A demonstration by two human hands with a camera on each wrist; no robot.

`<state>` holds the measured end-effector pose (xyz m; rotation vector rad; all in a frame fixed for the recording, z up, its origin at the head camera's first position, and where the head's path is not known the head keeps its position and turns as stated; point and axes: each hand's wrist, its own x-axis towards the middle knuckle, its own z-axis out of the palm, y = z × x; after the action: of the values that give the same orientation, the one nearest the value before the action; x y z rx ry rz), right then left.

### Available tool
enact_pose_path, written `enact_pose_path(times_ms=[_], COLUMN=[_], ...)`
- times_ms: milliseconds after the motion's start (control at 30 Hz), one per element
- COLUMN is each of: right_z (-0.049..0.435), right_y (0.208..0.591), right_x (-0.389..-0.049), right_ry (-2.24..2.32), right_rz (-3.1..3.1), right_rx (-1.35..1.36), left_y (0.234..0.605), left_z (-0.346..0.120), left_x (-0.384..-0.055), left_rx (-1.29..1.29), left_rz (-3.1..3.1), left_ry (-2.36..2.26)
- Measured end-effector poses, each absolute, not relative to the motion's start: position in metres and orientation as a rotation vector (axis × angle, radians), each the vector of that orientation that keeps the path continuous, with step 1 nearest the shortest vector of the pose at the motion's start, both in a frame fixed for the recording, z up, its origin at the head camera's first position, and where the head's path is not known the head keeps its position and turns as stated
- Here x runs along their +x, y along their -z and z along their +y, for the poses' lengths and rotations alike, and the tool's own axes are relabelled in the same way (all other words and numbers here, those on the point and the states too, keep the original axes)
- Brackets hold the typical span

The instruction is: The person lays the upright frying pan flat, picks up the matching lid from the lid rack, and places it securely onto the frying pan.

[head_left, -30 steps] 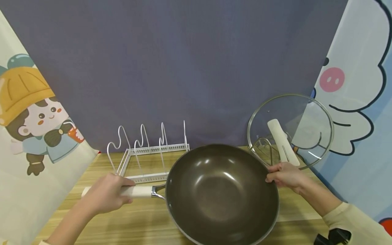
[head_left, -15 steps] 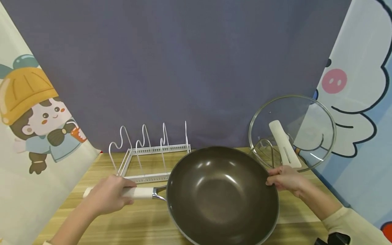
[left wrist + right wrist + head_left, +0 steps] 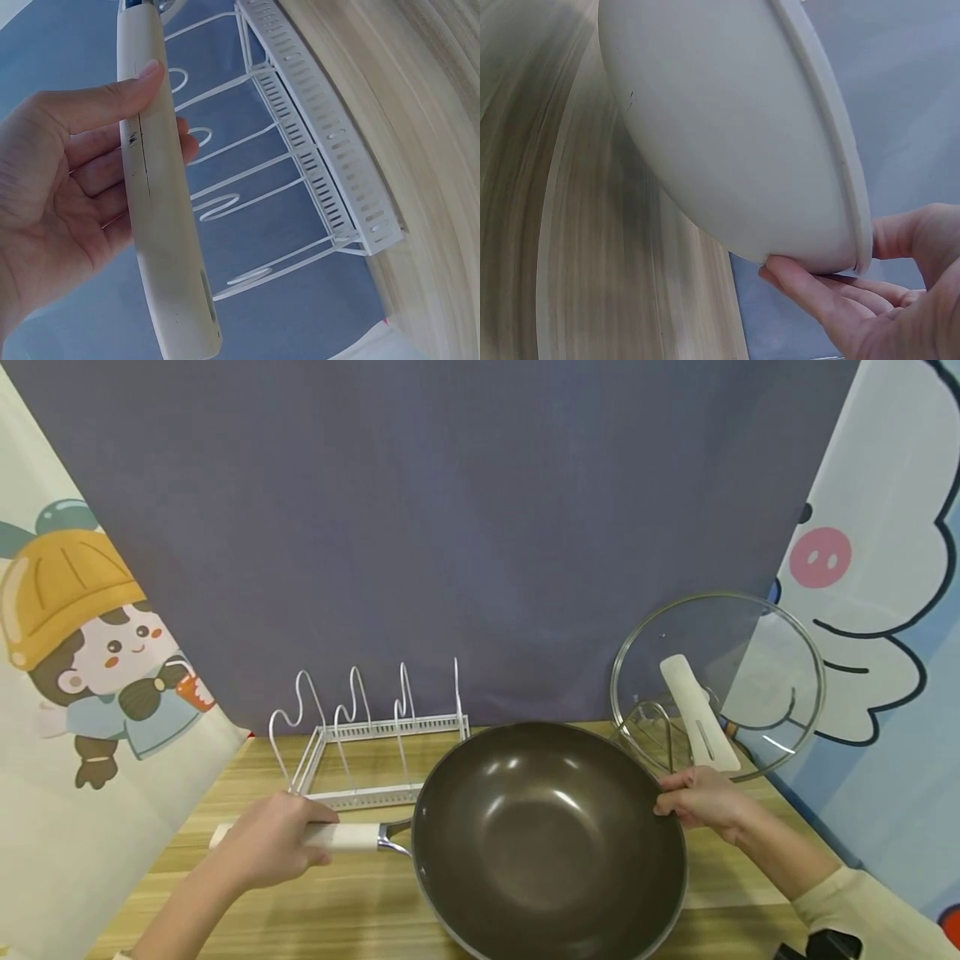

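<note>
A large wok (image 3: 547,843) with a dark brown inside and a cream outside is held tilted, its inside facing the head camera. My left hand (image 3: 273,843) grips its cream handle (image 3: 161,180), thumb on one side and fingers round the other. On the opposite side, my right hand (image 3: 705,802) pinches the rim, thumb inside and fingers under the pale outer wall (image 3: 727,127). Behind the handle stands a white wire rack (image 3: 367,797) with several upright dividers; the wok hides its right front corner.
A glass lid (image 3: 720,618) with a cream handle (image 3: 697,710) stands upright in a wire stand (image 3: 663,727) at the back right, close behind my right hand. A grey curtain (image 3: 465,527) backs the wooden table (image 3: 345,902), with printed cloths at both sides.
Both hands keep their hold on the wok, which stays nearly in place. The whole view has shifted very slightly to the right and down.
</note>
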<state>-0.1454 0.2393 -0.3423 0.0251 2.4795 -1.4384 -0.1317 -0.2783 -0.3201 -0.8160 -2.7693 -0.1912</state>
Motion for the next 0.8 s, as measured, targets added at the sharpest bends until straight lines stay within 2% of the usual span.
enact_pose_path(times_ms=[800], right_z=[0.24], right_y=[0.341], right_x=[-0.143], right_ry=[1.403], right_rz=[2.514], right_rx=[0.033], left_y=[0.3185], left_z=[-0.2756], left_x=[-0.1272], left_rx=[-0.805], left_rz=[-2.808], left_ry=[0.219])
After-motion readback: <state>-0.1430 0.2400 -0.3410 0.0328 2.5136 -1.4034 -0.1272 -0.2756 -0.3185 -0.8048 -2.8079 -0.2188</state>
